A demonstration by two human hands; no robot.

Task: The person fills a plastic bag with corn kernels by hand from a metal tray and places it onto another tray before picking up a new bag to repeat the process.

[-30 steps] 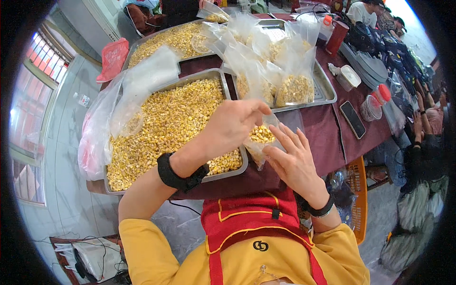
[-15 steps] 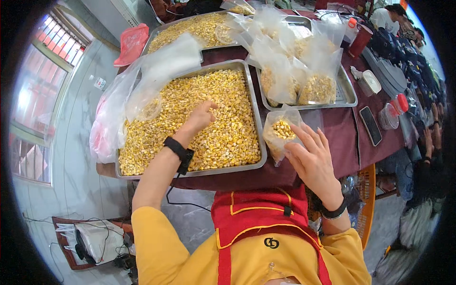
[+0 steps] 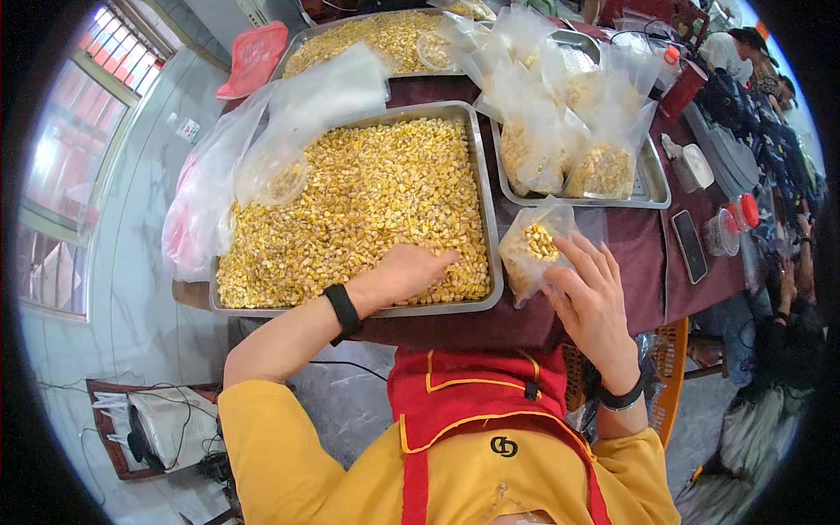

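Note:
My left hand (image 3: 407, 273) is low over the front right of a metal tray (image 3: 490, 201) full of yellow corn kernels (image 3: 376, 192). Its fingers are curled together with the tips at the kernels; whatever they pinch is hidden. Just right of the tray, a clear plastic bag (image 3: 528, 267) partly filled with corn stands on the table, its mouth gaping upward. My right hand (image 3: 591, 284) steadies this bag from the right, thumb and fingertips against its side near the mouth.
Filled bags (image 3: 604, 171) crowd a second tray (image 3: 652, 179) at the back right. Another corn tray (image 3: 376, 44) lies farther back. Empty plastic bags (image 3: 328, 87) cover the near tray's left corner. A phone (image 3: 689, 247) and red-lidded jars (image 3: 722, 229) sit at right.
My left hand has come nearer and to the right across the corn, toward the tray's front right corner. My right hand keeps its place at the bag. The view has shifted slightly.

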